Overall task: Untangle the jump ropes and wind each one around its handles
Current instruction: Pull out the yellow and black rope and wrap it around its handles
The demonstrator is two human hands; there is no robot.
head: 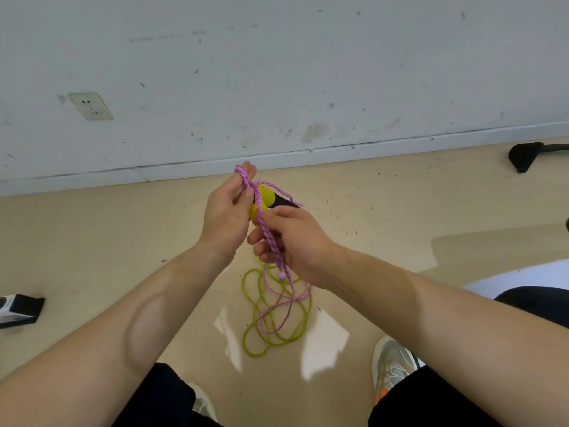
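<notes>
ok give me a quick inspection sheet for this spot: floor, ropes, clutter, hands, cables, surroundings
surface: beige floor, dark specks, glare patches
job's things: pink rope stretched between both hands, its slack hanging across the loose loops of the green rope below; yellow-and-black handle between the hands, holder unclear
clutter: black-and-white box at the left edge; dark object on the floor at right
grippers: left hand pinches the pink rope at its top; right hand grips it lower
cables: nothing seen
surroundings: scuffed white wall with a socket; a grey shoe below
</notes>
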